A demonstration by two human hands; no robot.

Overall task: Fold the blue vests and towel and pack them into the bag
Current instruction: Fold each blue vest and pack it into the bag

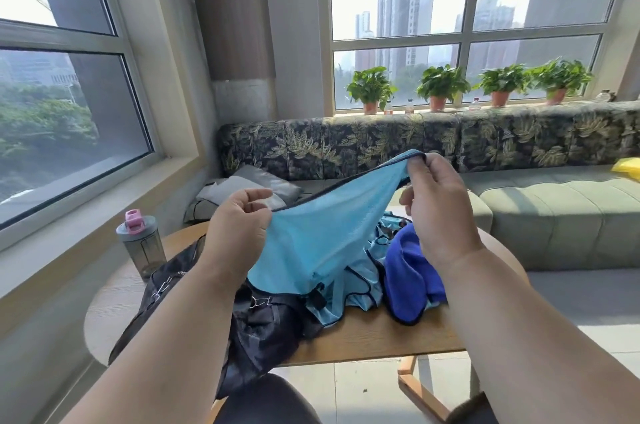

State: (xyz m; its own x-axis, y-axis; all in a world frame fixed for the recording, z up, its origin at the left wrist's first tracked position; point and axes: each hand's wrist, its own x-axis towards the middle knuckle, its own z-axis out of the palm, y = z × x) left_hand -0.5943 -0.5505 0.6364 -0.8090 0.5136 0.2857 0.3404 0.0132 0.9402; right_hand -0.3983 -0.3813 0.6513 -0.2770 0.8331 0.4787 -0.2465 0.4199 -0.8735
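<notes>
pale blue vest (311, 236) is hanging above the bag (263, 323), its dark-trimmed edge pinched by the left hand (239, 226) and right hand (436, 212). pulling that edge taut and level before folding should keep creases straight; towel (408, 271) is lying right of the bag.

Light blue vest (322, 233): thin mesh-like fabric, dark trim along the edge. Held up above the table, stretched between two points along its trimmed edge, the right end higher than the left. Lower part hangs down and drapes onto the bag.

More light blue vest fabric (363, 285): crumpled on the table under and behind the held one, dark piping visible; how many pieces cannot be told.

Towel (408, 271): deep royal blue, thick, bunched in a heap to the right of the vests, touching them.

Bag (263, 323): black, soft, slumped at the table's near-left edge, metal clips showing.
</notes>
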